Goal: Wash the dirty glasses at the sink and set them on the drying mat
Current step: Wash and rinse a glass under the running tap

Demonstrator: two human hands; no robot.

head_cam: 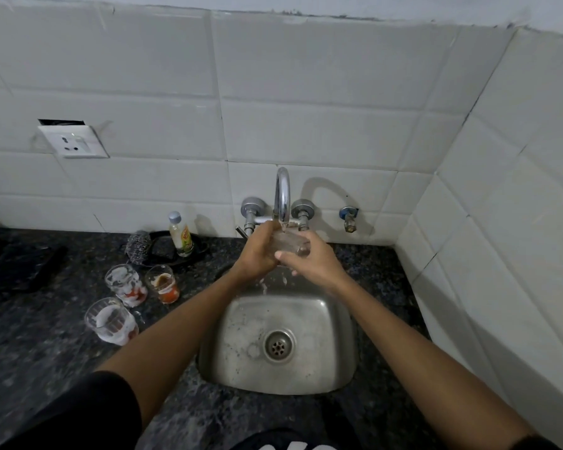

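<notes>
At frame centre my left hand and right hand clasped the glass lying sideways under the tap

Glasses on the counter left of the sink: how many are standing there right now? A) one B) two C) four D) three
D: three stand on the dark counter, a soapy glass nearest, another soapy glass behind it, and a glass with orange residue beside that; a fourth glass is held under the tap by the left hand and right hand.
</notes>
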